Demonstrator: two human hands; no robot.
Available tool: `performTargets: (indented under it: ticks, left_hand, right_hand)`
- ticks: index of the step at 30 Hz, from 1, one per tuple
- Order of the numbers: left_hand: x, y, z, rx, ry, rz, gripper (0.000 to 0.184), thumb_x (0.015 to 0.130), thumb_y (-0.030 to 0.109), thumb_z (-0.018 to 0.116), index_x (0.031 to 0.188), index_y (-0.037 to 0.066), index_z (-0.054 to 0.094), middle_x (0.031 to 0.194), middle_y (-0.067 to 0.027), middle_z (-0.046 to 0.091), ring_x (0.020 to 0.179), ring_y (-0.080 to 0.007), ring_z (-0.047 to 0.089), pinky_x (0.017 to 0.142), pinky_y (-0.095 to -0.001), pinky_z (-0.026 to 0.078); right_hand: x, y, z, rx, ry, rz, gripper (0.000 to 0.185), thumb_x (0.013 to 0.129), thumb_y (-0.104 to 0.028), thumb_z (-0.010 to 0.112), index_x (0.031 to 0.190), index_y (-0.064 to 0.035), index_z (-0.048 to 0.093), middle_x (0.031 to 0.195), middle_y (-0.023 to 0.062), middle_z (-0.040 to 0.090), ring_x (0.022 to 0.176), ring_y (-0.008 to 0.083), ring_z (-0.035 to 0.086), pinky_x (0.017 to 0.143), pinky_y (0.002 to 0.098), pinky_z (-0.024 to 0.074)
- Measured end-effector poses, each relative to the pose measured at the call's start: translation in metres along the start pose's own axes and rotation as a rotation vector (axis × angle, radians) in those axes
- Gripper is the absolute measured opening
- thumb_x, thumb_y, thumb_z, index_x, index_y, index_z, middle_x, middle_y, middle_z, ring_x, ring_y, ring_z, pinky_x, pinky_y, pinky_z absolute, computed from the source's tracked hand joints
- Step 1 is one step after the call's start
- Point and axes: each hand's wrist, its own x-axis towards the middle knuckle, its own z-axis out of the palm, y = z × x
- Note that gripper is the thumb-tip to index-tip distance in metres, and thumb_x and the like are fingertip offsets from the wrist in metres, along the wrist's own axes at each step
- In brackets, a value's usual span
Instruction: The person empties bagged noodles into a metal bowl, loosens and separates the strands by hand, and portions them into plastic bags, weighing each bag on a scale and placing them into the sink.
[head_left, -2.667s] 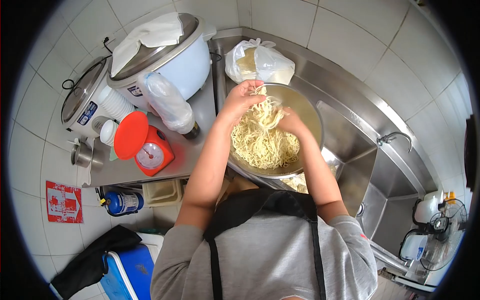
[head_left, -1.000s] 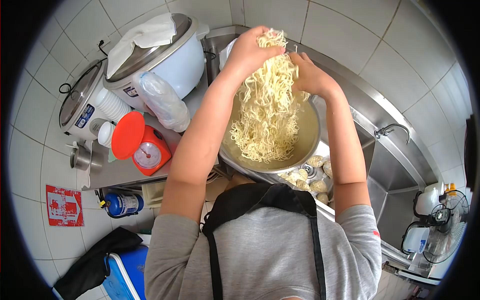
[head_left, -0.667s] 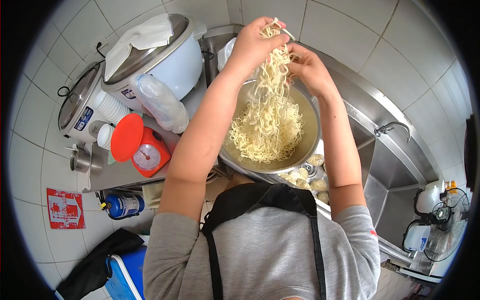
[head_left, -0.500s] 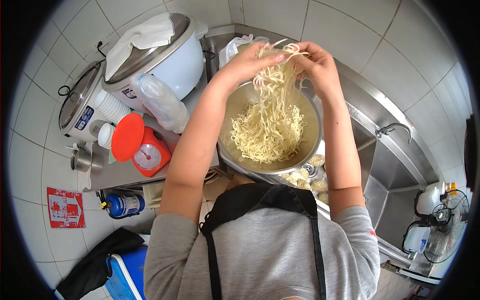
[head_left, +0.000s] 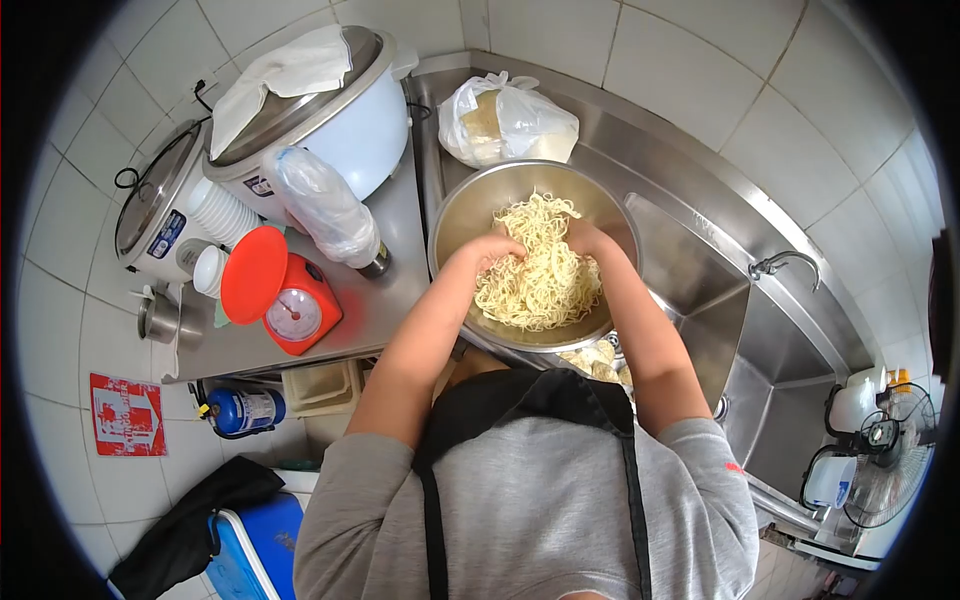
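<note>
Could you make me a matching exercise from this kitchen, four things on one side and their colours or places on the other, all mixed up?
Things:
1. Noodles
2. Dial scale
3. White cloth
4. Fire extinguisher

Colours or places:
A. Draped over the lid of the large cooker
B. Blue, below the level of the counter
C. In the metal bowl, with the left hand and right hand at them
D. Red, on the counter

Right pairs: 1-C, 2-D, 3-A, 4-B

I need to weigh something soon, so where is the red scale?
In the head view, the red scale stands on the metal counter, left of the big bowl.
</note>
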Motion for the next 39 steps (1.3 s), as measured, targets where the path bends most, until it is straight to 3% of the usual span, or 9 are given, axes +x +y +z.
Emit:
performTargets:
  ticks: [3, 8, 15, 19, 22, 26, 33, 38, 39]
  left_hand:
    - [-0.026, 0.031, 0.005, -0.11, -0.114, 0.07, 0.06, 0.065, 0.0, 0.059, 0.122, 0.001, 0.043, 0.105, -0.01, 0.058, 0.091, -0.0213, 0.058, 0.077, -0.0329, 0.049]
    - [-0.089, 0.122, 0.01, -0.152, 0.104, 0.226, 0.044, 0.07, 0.006, 0.057, 0.113, -0.001, 0.053, 0.097, -0.014, 0.061, 0.086, -0.0214, 0.06, 0.072, -0.0323, 0.05]
    - [-0.119, 0.198, 0.004, 0.389, 0.261, 0.651, 0.038, 0.066, 0.013, 0.062, 0.102, 0.001, 0.058, 0.09, -0.0089, 0.065, 0.08, -0.018, 0.061, 0.074, -0.0287, 0.047]
    - [-0.158, 0.241, 0.025, 0.584, 0.429, 0.76, 0.032, 0.064, 0.013, 0.065, 0.093, 0.0, 0.061, 0.083, -0.0097, 0.066, 0.078, -0.0177, 0.062, 0.074, -0.0282, 0.047]
    - [-0.164, 0.25, 0.033, 0.687, 0.573, 0.862, 0.036, 0.063, 0.024, 0.065, 0.092, 0.004, 0.06, 0.082, -0.0114, 0.064, 0.079, -0.0285, 0.061, 0.073, -0.035, 0.047]
    - [-0.166, 0.239, 0.041, 0.952, 0.667, 0.982, 0.041, 0.065, 0.013, 0.064, 0.105, 0.004, 0.055, 0.1, -0.0127, 0.059, 0.093, -0.0262, 0.058, 0.08, -0.0319, 0.045]
    - [-0.144, 0.192, 0.02, 0.858, 0.081, 0.31, 0.046, 0.072, 0.014, 0.064, 0.115, 0.009, 0.051, 0.112, -0.0127, 0.054, 0.088, -0.0228, 0.058, 0.069, -0.035, 0.05]
    - [-0.016, 0.075, -0.042, 1.12, -0.116, -0.046, 0.047, 0.074, 0.016, 0.061, 0.119, 0.011, 0.049, 0.119, -0.0134, 0.051, 0.081, -0.0226, 0.058, 0.064, -0.037, 0.051]
    - [-0.025, 0.062, -0.034, 0.846, -0.039, -0.189, 0.042, 0.074, 0.016, 0.061, 0.115, 0.011, 0.052, 0.112, -0.0114, 0.055, 0.082, -0.022, 0.059, 0.063, -0.038, 0.051]
  right_hand:
    - [-0.025, -0.034, -0.019, 0.549, 0.051, -0.178, 0.063, 0.061, -0.01, 0.068, 0.12, -0.0001, 0.047, 0.104, 0.0117, 0.062, 0.097, 0.0213, 0.056, 0.086, 0.029, 0.0429]
    - [-0.053, -0.087, -0.09, 0.891, 0.2, -0.237, 0.055, 0.061, -0.013, 0.071, 0.112, -0.0007, 0.055, 0.102, 0.009, 0.062, 0.095, 0.0148, 0.056, 0.086, 0.028, 0.0421]
    - [-0.073, -0.109, -0.165, 0.031, 0.237, -0.342, 0.061, 0.061, -0.013, 0.07, 0.119, -0.0043, 0.049, 0.117, 0.0169, 0.05, 0.106, 0.0309, 0.051, 0.09, 0.0364, 0.0409]
    - [-0.098, -0.128, -0.169, -0.002, 0.302, -0.283, 0.057, 0.064, -0.011, 0.068, 0.118, -0.0055, 0.049, 0.117, 0.0153, 0.051, 0.105, 0.0297, 0.052, 0.09, 0.0367, 0.0417]
    - [-0.122, -0.147, -0.178, 0.031, 0.292, -0.204, 0.053, 0.067, -0.013, 0.067, 0.117, -0.0062, 0.05, 0.114, 0.0147, 0.053, 0.103, 0.0285, 0.053, 0.088, 0.0361, 0.0422]
    - [-0.123, -0.139, -0.181, 0.098, 0.322, -0.145, 0.05, 0.071, -0.013, 0.065, 0.118, -0.0073, 0.05, 0.11, 0.0139, 0.057, 0.1, 0.024, 0.055, 0.085, 0.0337, 0.0437]
    - [-0.103, -0.124, -0.161, 0.02, 0.224, -0.047, 0.041, 0.073, -0.016, 0.064, 0.113, -0.009, 0.054, 0.099, 0.0118, 0.06, 0.092, 0.0213, 0.058, 0.077, 0.0319, 0.0456]
    - [-0.031, -0.059, -0.098, -0.129, 0.087, 0.105, 0.047, 0.066, -0.032, 0.069, 0.106, -0.0092, 0.06, 0.101, 0.0142, 0.062, 0.094, 0.0272, 0.059, 0.08, 0.0352, 0.0455]
    - [-0.024, -0.051, -0.085, -0.139, 0.029, 0.177, 0.05, 0.064, -0.036, 0.07, 0.105, -0.0093, 0.061, 0.102, 0.0141, 0.062, 0.095, 0.0265, 0.059, 0.08, 0.035, 0.0455]
